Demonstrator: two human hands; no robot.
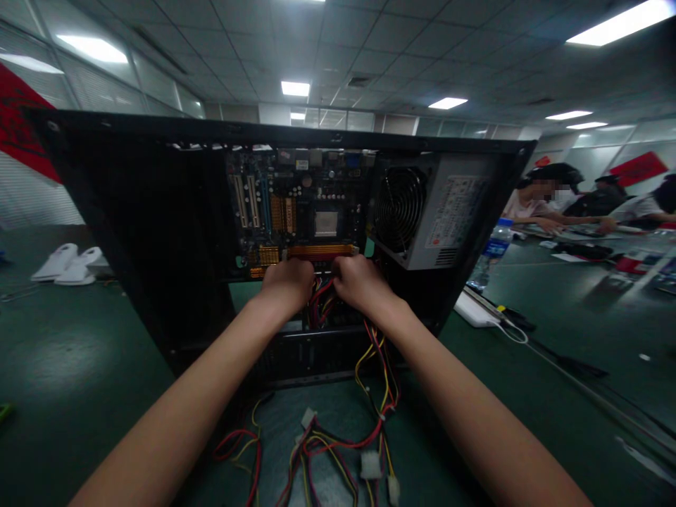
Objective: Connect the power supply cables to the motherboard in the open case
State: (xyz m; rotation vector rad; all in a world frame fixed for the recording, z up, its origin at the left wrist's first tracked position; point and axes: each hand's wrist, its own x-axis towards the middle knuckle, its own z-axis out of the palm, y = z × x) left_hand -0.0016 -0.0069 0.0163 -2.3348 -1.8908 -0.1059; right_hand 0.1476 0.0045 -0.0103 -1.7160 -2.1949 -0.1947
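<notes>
A black computer case (158, 310) lies open toward me, with a motherboard (311, 190) mounted inside. My left hand (289, 282) is closed at the board's lower edge, just under the orange memory slots (322, 251). Beside it, to the right, my right hand (359, 278) is closed too, its fingers curled toward the same edge. Both sets of fingertips are hidden, so what they grip cannot be made out. Between the hands runs a bundle of red, yellow and black wires (321, 299). A grey power supply (448, 211) with a black fan sits at upper right in the case.
Loose power cables with white connectors (370, 465) spread over the green table (68, 352) in front of the case. To the right stand a water bottle (492, 253) and a white device (475, 310) with a cord. White objects (74, 264) lie left; people work at far right.
</notes>
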